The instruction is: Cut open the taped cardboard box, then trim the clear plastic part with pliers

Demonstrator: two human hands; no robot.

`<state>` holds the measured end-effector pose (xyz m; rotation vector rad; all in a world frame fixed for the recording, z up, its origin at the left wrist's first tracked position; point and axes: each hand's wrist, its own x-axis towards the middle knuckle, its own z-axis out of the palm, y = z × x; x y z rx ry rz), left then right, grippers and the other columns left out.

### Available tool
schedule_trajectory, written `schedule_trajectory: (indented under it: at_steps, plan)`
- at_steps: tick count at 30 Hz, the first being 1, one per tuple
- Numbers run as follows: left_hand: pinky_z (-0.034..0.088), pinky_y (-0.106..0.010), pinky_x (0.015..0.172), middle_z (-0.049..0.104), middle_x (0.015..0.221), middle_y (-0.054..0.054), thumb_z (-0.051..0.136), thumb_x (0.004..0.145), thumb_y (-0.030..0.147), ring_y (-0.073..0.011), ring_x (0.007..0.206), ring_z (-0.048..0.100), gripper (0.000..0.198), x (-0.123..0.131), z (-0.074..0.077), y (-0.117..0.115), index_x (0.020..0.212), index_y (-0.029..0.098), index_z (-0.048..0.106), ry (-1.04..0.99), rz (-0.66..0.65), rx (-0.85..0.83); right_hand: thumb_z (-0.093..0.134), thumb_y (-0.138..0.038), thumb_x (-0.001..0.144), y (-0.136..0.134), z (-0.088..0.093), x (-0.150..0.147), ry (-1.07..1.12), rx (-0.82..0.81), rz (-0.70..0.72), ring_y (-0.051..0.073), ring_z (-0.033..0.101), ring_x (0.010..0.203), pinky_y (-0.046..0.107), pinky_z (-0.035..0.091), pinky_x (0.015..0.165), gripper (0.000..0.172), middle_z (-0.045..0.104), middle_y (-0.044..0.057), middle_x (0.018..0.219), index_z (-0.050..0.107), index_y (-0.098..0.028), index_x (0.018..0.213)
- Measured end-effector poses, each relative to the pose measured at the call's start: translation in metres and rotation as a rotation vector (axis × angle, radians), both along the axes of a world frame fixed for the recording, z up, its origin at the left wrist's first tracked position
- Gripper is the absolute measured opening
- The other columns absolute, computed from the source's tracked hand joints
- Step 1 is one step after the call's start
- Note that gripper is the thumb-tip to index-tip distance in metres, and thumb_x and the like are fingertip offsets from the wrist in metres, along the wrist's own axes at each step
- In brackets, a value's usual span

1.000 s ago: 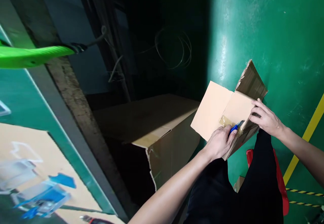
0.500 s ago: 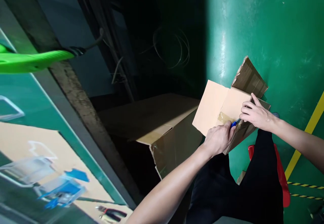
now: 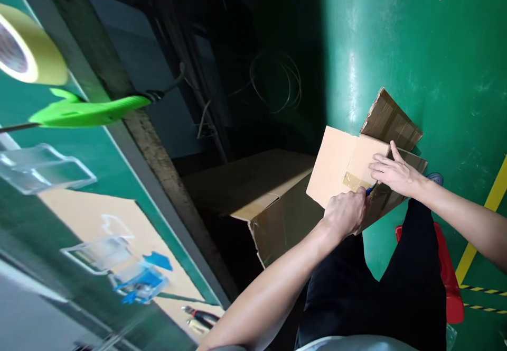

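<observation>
A small cardboard box (image 3: 336, 163) with raised flaps rests on my lap, with a strip of clear tape (image 3: 354, 182) on its side. My left hand (image 3: 345, 212) is closed around a blue utility knife (image 3: 371, 188), whose tip sits at the taped seam. My right hand (image 3: 393, 172) lies on the box with its fingers spread flat, just beside the knife tip, holding the box down.
A large torn cardboard box (image 3: 253, 192) stands on the green floor (image 3: 415, 39) under a workbench (image 3: 79, 145). On the bench lie a tape roll (image 3: 24, 49), a green tool (image 3: 87, 112), clear plastic trays (image 3: 43, 166) and pliers (image 3: 200, 316). I sit on a red stool (image 3: 449, 277).
My right hand slid left along the box toward the knife tip. The view shifted, bringing the tape roll and more of the bench into sight.
</observation>
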<state>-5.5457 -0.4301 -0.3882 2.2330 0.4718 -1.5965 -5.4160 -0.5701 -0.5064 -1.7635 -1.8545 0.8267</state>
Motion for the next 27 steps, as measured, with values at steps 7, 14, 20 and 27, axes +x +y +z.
schedule_trajectory:
  at_steps: [7, 14, 20, 27]
  plan:
    - [0.062, -0.051, 0.081, 0.080, 0.105, -0.021, 0.032, 0.114, 0.039, -0.0435, 0.101, 0.080, 0.041, -0.039, 0.011, -0.020, 0.122, 0.015, 0.065, 0.141, -0.016, -0.032, 0.059, -0.005, 0.101, 0.000, -0.014, 0.012, 0.083, -0.046, -0.005, 0.031, 0.055, 0.141, 0.091, 0.010, 0.125, 0.021, 0.076, 0.007, 0.134, 0.073, -0.021, 0.101]
    - [0.057, -0.040, 0.067, 0.080, 0.096, -0.013, 0.027, 0.116, 0.047, -0.0362, 0.086, 0.080, 0.046, -0.109, 0.014, -0.046, 0.120, 0.018, 0.062, 0.099, 0.158, 0.117, 0.049, -0.005, 0.106, -0.013, 0.000, 0.019, -0.077, 0.036, -0.061, 0.028, 0.053, 0.136, 0.086, 0.014, 0.128, 0.026, 0.072, 0.010, 0.123, 0.072, -0.018, 0.104]
    - [0.044, -0.032, 0.058, 0.077, 0.094, -0.008, 0.027, 0.116, 0.046, -0.0280, 0.078, 0.077, 0.039, -0.170, 0.009, -0.060, 0.103, 0.022, 0.054, -0.057, 0.253, 0.153, 0.053, -0.012, 0.109, -0.033, 0.009, 0.007, -0.256, 0.231, -0.081, 0.023, 0.055, 0.108, 0.065, 0.022, 0.127, 0.020, 0.071, 0.001, 0.096, 0.069, -0.021, 0.101]
    - [0.048, -0.032, 0.062, 0.065, 0.072, 0.000, 0.038, 0.109, 0.062, -0.0240, 0.065, 0.069, 0.040, -0.199, -0.010, -0.064, 0.093, 0.027, 0.047, -0.220, 0.824, 0.104, 0.062, -0.025, 0.108, -0.040, -0.010, -0.001, -0.228, 0.226, 0.089, 0.022, 0.049, 0.090, 0.039, 0.037, 0.089, 0.018, 0.066, 0.004, 0.090, 0.066, -0.018, 0.091]
